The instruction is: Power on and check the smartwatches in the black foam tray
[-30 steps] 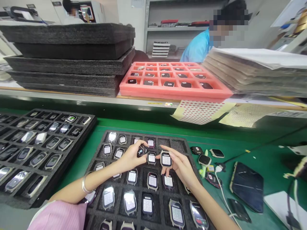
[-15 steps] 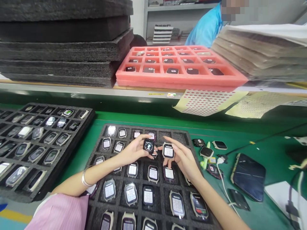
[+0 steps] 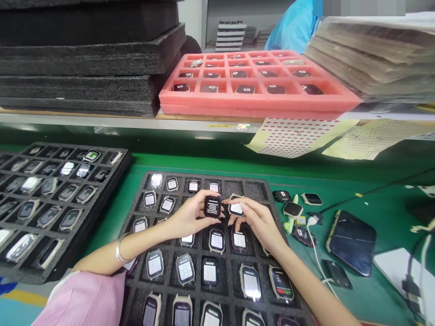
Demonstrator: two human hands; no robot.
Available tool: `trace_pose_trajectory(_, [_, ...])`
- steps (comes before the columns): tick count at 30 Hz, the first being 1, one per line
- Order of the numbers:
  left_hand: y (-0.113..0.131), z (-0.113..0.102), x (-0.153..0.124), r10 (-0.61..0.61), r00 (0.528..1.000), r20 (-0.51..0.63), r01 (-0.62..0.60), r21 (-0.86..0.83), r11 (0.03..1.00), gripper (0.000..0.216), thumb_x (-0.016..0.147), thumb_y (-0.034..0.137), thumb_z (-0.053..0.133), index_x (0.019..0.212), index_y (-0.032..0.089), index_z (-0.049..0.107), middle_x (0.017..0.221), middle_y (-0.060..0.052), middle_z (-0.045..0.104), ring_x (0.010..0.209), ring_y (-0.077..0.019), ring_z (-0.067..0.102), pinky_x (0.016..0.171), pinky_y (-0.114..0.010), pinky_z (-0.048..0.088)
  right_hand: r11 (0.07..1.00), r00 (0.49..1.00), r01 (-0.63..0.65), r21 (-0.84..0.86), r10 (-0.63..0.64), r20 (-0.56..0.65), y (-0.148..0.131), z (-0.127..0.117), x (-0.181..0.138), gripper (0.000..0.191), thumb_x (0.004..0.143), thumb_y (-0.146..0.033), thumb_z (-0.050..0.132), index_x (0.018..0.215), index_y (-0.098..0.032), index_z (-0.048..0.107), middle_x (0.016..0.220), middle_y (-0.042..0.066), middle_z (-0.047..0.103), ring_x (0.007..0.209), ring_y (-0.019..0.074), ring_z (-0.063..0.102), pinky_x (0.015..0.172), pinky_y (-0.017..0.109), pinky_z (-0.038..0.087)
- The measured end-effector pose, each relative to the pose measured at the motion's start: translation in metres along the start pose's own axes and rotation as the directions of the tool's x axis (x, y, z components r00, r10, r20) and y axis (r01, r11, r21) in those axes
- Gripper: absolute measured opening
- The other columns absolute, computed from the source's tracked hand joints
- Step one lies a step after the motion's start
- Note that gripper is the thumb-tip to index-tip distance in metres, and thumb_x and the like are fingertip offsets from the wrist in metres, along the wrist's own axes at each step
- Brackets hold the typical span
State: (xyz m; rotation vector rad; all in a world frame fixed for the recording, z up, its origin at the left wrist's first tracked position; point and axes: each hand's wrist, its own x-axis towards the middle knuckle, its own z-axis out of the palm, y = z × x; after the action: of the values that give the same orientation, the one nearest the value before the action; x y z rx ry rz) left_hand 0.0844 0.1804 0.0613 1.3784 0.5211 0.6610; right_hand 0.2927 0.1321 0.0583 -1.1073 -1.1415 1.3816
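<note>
Between the thumb and fingers of my left hand (image 3: 200, 210) is a black smartwatch (image 3: 213, 206), its dark face lit with lines of white text. My right hand (image 3: 256, 217) has its index finger stretched toward that watch's right edge, the other fingers loosely bent and apart. Partly covered by these fingers is a light-framed smartwatch (image 3: 235, 207) with a white screen; whether it touches them I cannot tell. Below both hands lies a black foam tray (image 3: 253, 188) with several lit watches in its compartments, including a purple-framed watch (image 3: 239, 239) just under my right fingers.
Another black foam tray (image 3: 127, 158) of watches lies left. At right are loose watches (image 3: 292, 209), a white cable (image 3: 316, 253) and a dark tablet-like device (image 3: 352, 242). A pink foam tray (image 3: 258, 103) and black foam stack (image 3: 78, 88) sit on the shelf. A blue sleeve (image 3: 288, 29) shows behind.
The held watch's screen has gone from a dial to white text. My right index finger now reaches across the light-framed watch, which sits slightly higher in view. The camera view has shifted a little.
</note>
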Motion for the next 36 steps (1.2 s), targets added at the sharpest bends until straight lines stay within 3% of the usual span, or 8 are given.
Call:
trace_pose_trajectory(4, [0.002, -0.001, 0.000, 0.060, 0.998, -0.002, -0.059, 0.165, 0.985, 0.049, 0.080, 0.017, 0.067, 0.122, 0.022, 0.043, 0.116, -0.010, 0.059, 0.103, -0.0226, 0.063, 0.093, -0.041, 0.050, 0.999, 1.000, 0.003, -0.036, -0.004, -0.013, -0.001, 0.001, -0.001, 0.026, 0.086, -0.041, 0.061, 0.090, -0.017, 0.070, 0.093, 0.010, 0.067, 0.061, 0.0183, 0.064, 0.046, 0.027, 0.053])
trace_pose_trajectory(7, [0.006, -0.002, 0.000, 0.230, 0.973, 0.013, -0.212, 0.446, 0.869, 0.048, 0.076, 0.022, 0.071, 0.118, 0.022, 0.049, 0.118, -0.011, 0.055, 0.112, -0.0263, 0.055, 0.097, -0.045, 0.046, 0.997, 1.000, -0.009, -0.076, 0.011, 0.025, -0.003, 0.003, -0.002, 0.028, 0.084, -0.044, 0.063, 0.089, -0.017, 0.071, 0.077, 0.006, 0.065, 0.058, 0.0176, 0.063, 0.048, 0.028, 0.053])
trace_pose_trajectory(12, [0.009, 0.001, -0.001, 0.357, 0.930, 0.086, -0.323, 0.653, 0.685, 0.049, 0.077, 0.021, 0.070, 0.120, 0.022, 0.049, 0.117, -0.010, 0.052, 0.115, -0.0261, 0.049, 0.100, -0.045, 0.041, 0.983, 0.997, 0.024, -0.181, -0.010, 0.076, -0.007, 0.017, -0.004, 0.033, 0.078, -0.040, 0.070, 0.103, -0.019, 0.068, 0.097, 0.006, 0.061, 0.058, 0.0129, 0.060, 0.054, 0.028, 0.055])
trace_pose_trajectory(16, [0.008, 0.006, -0.002, 0.343, 0.935, 0.088, -0.305, 0.694, 0.652, 0.049, 0.078, 0.020, 0.067, 0.122, 0.024, 0.047, 0.118, -0.010, 0.051, 0.114, -0.0264, 0.048, 0.100, -0.046, 0.040, 0.940, 0.994, 0.106, -0.325, -0.096, 0.046, -0.007, 0.029, -0.003, 0.026, 0.078, -0.034, 0.069, 0.099, -0.017, 0.068, 0.099, 0.007, 0.058, 0.062, 0.0120, 0.055, 0.046, 0.020, 0.047])
trace_pose_trajectory(21, [0.006, 0.007, -0.003, 0.327, 0.940, 0.094, -0.298, 0.691, 0.658, 0.051, 0.077, 0.020, 0.068, 0.123, 0.025, 0.047, 0.119, -0.010, 0.050, 0.115, -0.0271, 0.047, 0.100, -0.047, 0.040, 0.914, 0.996, 0.076, -0.400, -0.089, -0.013, -0.006, 0.032, -0.003, 0.024, 0.079, -0.039, 0.067, 0.086, -0.017, 0.066, 0.090, 0.005, 0.059, 0.055, 0.0108, 0.050, 0.046, 0.022, 0.047])
trace_pose_trajectory(26, [0.006, 0.007, -0.003, 0.332, 0.939, 0.091, -0.312, 0.630, 0.711, 0.047, 0.077, 0.024, 0.069, 0.120, 0.024, 0.049, 0.117, -0.010, 0.052, 0.114, -0.0255, 0.049, 0.098, -0.044, 0.042, 0.931, 0.992, 0.127, -0.342, -0.125, 0.029, -0.010, 0.030, -0.004, 0.029, 0.086, -0.045, 0.058, 0.088, -0.019, 0.070, 0.092, 0.008, 0.060, 0.086, 0.0225, 0.055, 0.054, 0.025, 0.052])
trace_pose_trajectory(32, [0.006, 0.006, -0.002, 0.335, 0.938, 0.092, -0.320, 0.603, 0.730, 0.048, 0.075, 0.021, 0.071, 0.119, 0.022, 0.050, 0.116, -0.010, 0.052, 0.113, -0.0248, 0.049, 0.098, -0.042, 0.043, 0.950, 0.995, 0.103, -0.294, -0.102, 0.017, -0.011, 0.030, -0.004, 0.029, 0.084, -0.046, 0.061, 0.084, -0.018, 0.071, 0.092, 0.008, 0.059, 0.079, 0.0207, 0.055, 0.053, 0.025, 0.051])
trace_pose_trajectory(36, [0.005, 0.007, -0.003, 0.317, 0.943, 0.102, -0.312, 0.607, 0.731, 0.049, 0.075, 0.020, 0.070, 0.120, 0.023, 0.050, 0.117, -0.010, 0.052, 0.114, -0.0252, 0.049, 0.098, -0.043, 0.043, 0.934, 0.993, 0.092, -0.347, -0.113, -0.043, -0.007, 0.032, -0.003, 0.028, 0.080, -0.044, 0.066, 0.084, -0.017, 0.071, 0.091, 0.007, 0.059, 0.063, 0.0140, 0.050, 0.045, 0.021, 0.044])
